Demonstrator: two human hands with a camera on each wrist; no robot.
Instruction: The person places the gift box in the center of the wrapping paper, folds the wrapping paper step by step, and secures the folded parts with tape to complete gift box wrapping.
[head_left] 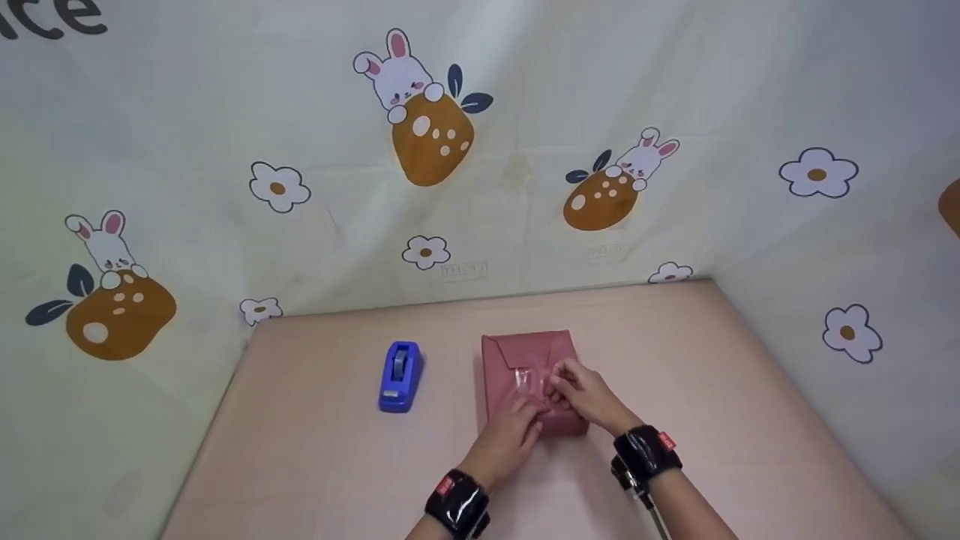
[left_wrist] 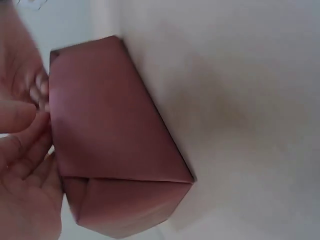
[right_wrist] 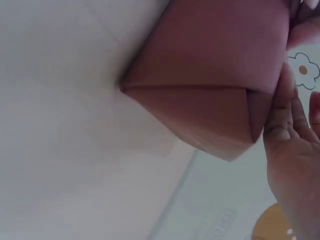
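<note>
A box wrapped in dusky-pink paper (head_left: 499, 405), its pointed flap folded over the top, lies on the table in the head view. Shiny clear tape (head_left: 523, 377) crosses the flap's edge. My left hand (head_left: 508, 439) lays its fingers on the box's top beside the tape. Close by, my right hand (head_left: 589, 394) bends its fingers and pinches at the tape's right end; the fingertips partly hide that spot. Both wrist views show the wrapped box (left_wrist: 105, 110) from its sides, with a folded end. In the right wrist view, fingers (right_wrist: 281, 112) touch the box's top edge.
A blue tape dispenser (head_left: 400, 377) stands left of the box. The pale pink tabletop (head_left: 322, 420) ends at a wall cloth (head_left: 517, 225) printed with rabbits and flowers. Black bands with small devices are strapped around both wrists.
</note>
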